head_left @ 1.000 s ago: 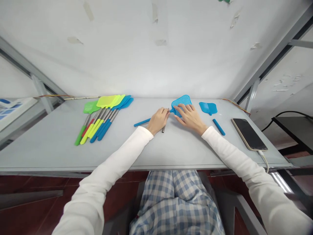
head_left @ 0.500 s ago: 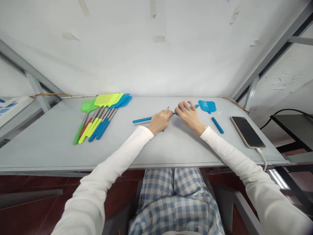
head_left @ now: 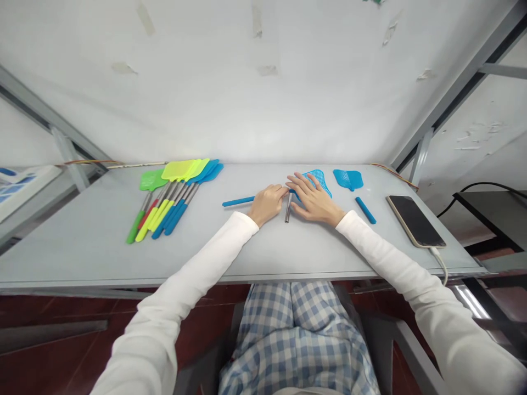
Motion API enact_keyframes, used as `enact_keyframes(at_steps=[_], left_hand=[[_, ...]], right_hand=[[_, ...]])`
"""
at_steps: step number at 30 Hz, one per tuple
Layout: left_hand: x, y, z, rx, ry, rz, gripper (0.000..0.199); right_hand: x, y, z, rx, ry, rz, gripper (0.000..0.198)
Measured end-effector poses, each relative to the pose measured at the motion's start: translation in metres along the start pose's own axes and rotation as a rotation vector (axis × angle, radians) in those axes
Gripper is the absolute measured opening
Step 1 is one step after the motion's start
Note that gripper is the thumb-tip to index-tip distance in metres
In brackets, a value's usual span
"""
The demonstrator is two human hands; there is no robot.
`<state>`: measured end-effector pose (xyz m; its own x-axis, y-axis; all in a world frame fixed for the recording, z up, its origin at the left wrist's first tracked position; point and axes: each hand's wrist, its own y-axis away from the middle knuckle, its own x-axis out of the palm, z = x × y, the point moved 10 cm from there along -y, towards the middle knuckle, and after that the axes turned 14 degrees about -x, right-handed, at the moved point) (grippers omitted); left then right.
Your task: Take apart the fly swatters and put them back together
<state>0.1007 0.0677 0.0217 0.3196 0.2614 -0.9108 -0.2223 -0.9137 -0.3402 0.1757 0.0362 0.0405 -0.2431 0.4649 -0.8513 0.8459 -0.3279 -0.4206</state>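
Mid-frame, blue swatter head [head_left: 324, 182] shows mesh, no longer edge-on; seemingly being twisted. Left hand [head_left: 268, 203] clenches blue handle [head_left: 239, 202]; right hand [head_left: 313, 202] splayed, grip unclear.

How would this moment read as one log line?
left hand: gripping blue handle | right hand: spread across blue mesh head | metal tube: between hands

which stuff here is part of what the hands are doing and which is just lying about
Likely part of it:
blue handle, sticking out from the left hand
blue mesh head, partly under the right hand
metal tube, between the hands
loose blue head and loose blue grip, matching parts
swatters, grouped at left

Likely just lying about:
phone
white cable
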Motion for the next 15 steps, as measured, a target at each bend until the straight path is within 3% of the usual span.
enact_keyframes(at_steps=[8,15], left_hand=[[0.001,0.0,-0.008,0.085,0.0,-0.021,0.029],[0.003,-0.004,-0.013,0.072,0.07,-0.01,0.027]], right_hand=[[0.0,0.008,-0.017,0.123,-0.076,0.039,0.033],[-0.012,0.001,-0.011,0.129,0.08,-0.046,0.024]])
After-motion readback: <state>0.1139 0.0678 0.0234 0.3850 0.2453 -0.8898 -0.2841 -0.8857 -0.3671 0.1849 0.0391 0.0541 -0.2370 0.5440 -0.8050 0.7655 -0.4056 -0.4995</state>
